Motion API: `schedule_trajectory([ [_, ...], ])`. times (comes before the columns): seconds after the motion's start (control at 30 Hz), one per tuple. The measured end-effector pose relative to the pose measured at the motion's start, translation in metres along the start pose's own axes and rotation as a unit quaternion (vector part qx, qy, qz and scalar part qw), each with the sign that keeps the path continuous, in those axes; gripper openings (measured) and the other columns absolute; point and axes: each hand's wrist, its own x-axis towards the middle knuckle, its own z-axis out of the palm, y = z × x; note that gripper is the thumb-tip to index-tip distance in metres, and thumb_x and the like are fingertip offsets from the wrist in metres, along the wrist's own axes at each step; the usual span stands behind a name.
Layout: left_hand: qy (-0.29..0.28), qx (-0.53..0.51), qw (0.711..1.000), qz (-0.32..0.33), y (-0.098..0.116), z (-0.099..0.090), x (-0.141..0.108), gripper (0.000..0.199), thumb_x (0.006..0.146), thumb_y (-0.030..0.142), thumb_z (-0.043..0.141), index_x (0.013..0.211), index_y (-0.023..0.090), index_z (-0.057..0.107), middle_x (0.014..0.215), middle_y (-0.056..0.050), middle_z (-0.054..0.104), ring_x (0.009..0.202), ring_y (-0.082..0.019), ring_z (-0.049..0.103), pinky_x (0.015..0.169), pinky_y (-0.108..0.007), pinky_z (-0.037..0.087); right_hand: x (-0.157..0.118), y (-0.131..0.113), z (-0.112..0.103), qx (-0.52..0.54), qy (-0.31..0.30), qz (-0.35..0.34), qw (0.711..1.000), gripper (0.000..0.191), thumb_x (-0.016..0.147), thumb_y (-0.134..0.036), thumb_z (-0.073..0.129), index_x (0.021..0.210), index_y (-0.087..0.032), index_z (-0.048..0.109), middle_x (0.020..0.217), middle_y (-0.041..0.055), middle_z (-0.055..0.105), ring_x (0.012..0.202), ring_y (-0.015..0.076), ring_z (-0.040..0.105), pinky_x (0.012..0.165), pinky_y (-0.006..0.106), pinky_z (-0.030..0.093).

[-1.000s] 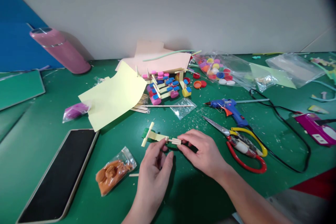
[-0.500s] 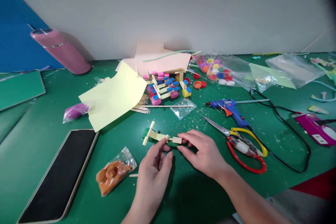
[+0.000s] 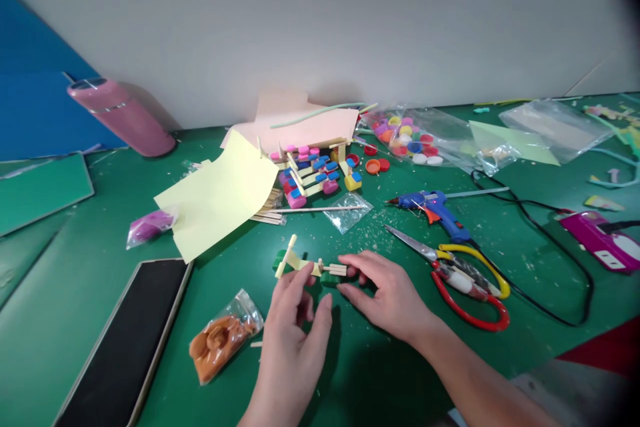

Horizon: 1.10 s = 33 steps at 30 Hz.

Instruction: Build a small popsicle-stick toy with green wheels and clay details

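Observation:
A small scooter-like model [image 3: 304, 265] lies on the green table between my hands. It has a cream crossbar, a curved cream strip, green caps beneath and a short row of pale sticks [image 3: 335, 269] at its right end. My left hand [image 3: 299, 333] rests its index fingertip on the cream strip, with the thumb held well apart and the other fingers loosely curled. My right hand [image 3: 387, 290] grips the right end of the model, index finger at the sticks and thumb by the green cap [image 3: 329, 279].
Similar colourful models [image 3: 315, 173] stand behind, beside yellow paper [image 3: 215, 193]. To the right lie a blue glue gun [image 3: 435, 207], scissors [image 3: 460, 280] and a purple power strip [image 3: 603, 240]. A phone [image 3: 123, 347] and a bag of orange clay [image 3: 225, 337] are at left.
My left fingertips have come off the small knob in the model's middle, and the thumb is farther from it. More of the right green cap shows. The view has shifted slightly.

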Motion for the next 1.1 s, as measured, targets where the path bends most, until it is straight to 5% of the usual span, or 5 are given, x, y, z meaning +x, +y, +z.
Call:
schedule_trajectory([
  [0.33,-0.007,-0.011,0.999,-0.037,-0.005,0.007,0.003,0.041,0.077,0.030,0.054,0.114,0.011,0.051,0.075,-0.002,0.054,0.065,-0.015,0.055,0.061,-0.026,0.048,0.002,-0.001,0.001,0.019,0.014,0.002,1.000,0.029,0.078,-0.024,0.060,0.107,-0.018,0.058,0.084,0.0033,0.060,0.070,0.0142,0.055,0.064,0.025,0.046],
  [1.1,-0.018,-0.034,0.999,-0.033,-0.015,0.005,0.004,0.033,0.075,0.026,0.059,0.106,0.015,0.058,0.077,-0.003,0.059,0.063,-0.013,0.058,0.058,-0.021,0.051,0.004,0.004,0.014,0.007,0.088,-0.057,0.994,0.016,0.082,-0.027,0.057,0.095,-0.019,0.065,0.083,0.0054,0.065,0.074,0.0158,0.060,0.066,0.027,0.048],
])
